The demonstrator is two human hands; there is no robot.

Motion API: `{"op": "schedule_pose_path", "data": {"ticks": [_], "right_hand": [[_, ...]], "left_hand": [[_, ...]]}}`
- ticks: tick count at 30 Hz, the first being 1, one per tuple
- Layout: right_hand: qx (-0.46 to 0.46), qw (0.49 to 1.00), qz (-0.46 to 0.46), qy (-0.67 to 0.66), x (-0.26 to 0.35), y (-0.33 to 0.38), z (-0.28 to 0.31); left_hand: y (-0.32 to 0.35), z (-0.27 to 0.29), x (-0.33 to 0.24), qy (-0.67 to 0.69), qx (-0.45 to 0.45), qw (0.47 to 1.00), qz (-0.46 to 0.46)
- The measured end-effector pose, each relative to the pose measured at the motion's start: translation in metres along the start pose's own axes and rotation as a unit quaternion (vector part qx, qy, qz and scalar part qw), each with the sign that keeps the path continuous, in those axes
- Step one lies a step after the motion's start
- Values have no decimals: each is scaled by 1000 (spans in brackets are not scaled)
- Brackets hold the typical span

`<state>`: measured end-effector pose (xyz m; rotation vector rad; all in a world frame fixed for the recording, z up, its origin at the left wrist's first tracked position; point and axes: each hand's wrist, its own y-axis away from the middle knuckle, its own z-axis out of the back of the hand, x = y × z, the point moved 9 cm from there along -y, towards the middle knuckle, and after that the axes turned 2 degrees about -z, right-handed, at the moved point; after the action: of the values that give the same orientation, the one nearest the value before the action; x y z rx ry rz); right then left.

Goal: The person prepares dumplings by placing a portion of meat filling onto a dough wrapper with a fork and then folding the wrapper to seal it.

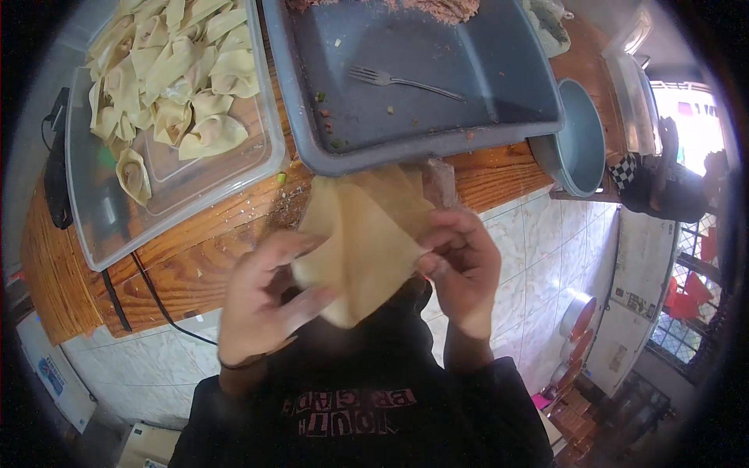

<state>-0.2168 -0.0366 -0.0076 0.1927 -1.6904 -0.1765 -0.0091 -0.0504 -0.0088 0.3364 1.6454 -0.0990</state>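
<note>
A square, pale yellow wonton wrapper (356, 248) hangs between my two hands, just in front of the table's near edge. My left hand (261, 292) has its thumb and fingers at the wrapper's left side. At the right corner, my right hand (466, 269) pinches the sheet between thumb and fingers. More thin wrappers (398, 185) lie behind it, beside some clear plastic (442, 181). Folded wontons (211, 136) are heaped in a clear plastic container (179, 204) at the far left. A fork (406, 81) rests in a grey tub (421, 132), with pinkish minced filling (437, 8) at its far end.
The wooden table (179, 249) has crumbs and green bits on it. A round blue-grey basin (585, 140) stands to the right of the tub. A black cable (160, 300) hangs over the table edge. Another person (663, 183) is at the far right.
</note>
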Motion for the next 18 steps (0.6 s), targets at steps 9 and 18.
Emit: {"op": "schedule_pose_path", "data": {"ticks": [9,18], "right_hand": [[-62,887,39,-456,-4,4,47],[-237,931,278,20,46,75,126]], "left_hand": [[64,65,-41,504,208,823,-157],[-14,-36,18,486,-18,862,146]]}}
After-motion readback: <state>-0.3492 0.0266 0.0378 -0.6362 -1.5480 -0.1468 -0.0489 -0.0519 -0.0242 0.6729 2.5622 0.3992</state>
